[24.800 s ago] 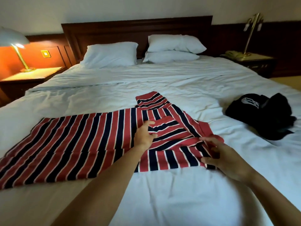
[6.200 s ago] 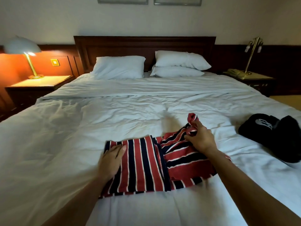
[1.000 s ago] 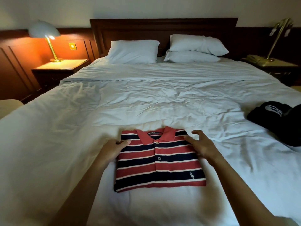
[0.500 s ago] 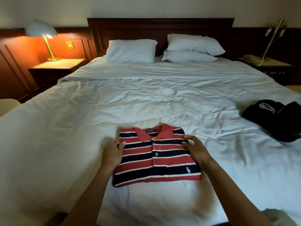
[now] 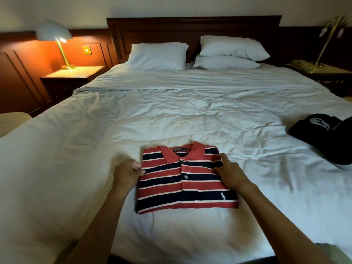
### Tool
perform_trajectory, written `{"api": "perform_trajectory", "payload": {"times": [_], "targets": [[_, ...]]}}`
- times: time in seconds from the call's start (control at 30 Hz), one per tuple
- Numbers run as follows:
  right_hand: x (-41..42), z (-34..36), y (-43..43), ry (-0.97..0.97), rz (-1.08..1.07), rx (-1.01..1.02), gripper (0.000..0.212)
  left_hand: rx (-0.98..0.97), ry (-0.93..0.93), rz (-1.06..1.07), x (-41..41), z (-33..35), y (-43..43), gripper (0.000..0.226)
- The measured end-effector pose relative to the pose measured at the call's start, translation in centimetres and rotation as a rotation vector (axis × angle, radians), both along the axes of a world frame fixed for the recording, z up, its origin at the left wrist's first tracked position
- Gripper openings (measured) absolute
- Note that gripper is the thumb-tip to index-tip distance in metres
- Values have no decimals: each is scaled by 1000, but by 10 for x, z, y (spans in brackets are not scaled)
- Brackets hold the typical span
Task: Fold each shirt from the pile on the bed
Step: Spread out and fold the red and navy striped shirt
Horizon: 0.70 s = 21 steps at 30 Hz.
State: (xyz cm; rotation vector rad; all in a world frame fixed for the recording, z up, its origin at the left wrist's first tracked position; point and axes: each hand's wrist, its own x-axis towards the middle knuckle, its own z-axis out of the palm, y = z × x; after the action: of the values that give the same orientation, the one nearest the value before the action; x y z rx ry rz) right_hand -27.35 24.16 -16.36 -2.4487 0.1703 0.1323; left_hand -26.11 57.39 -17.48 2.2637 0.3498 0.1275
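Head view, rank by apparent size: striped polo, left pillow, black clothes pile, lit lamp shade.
1. striped polo, nearest camera.
2-3. black clothes pile and left pillow: alike, pile cropped by frame.
4. lamp shade.

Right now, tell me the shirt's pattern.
Shirt: red and navy horizontal stripes edged in white, red collar; head view.

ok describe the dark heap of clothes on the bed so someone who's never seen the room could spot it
Start at the wide white bed and follow its right-hand edge, roughly midway down from the pillows. There sits a crumpled black heap of clothes with a white print on top, unlike the striped polo folded flat near the foot.
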Motion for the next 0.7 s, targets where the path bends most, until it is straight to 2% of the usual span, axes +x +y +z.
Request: {"api": "perform_trajectory", "payload": {"times": [0.1, 0.2, 0.27, 0.33, 0.4, 0.43, 0.5, 0.53, 0.6, 0.7], "targets": [[5, 10, 0, -55, 53, -303, 55, 331, -131, -67, 4, 11, -11, 34], [12, 21, 19, -243, 127, -346, 53, 421, -289, -278, 14, 18, -34, 45], [22, 22, 33, -249, 271, -326, 52, 497, -233, -485, 28, 17, -42, 52], [30, 15, 40, -145, 423, -355, 54, 601, -54, -610, 40, 9, -43, 65], [31, 4, 38, -25, 467, -365, 62, 640, 107, -613, 43, -5, -36, 84], [26, -2, 35, 4, 456, -358, 70, 643, 130, -595, 39, -13, -34, 90], [20, -10, 30, -7, 421, -338, 91, 661, 82, -552, 32, -24, -28, 106], [18, -12, 29, -24, 409, -340, 94, 680, 53, -532, 28, -26, -26, 112], [14, -12, 29, -69, 392, -360, 89, 729, -2, -491, 23, -24, -27, 102], [17, -11, 29, -194, 342, -398, 57, 754, -155, -415, 25, -24, -34, 75]]}}
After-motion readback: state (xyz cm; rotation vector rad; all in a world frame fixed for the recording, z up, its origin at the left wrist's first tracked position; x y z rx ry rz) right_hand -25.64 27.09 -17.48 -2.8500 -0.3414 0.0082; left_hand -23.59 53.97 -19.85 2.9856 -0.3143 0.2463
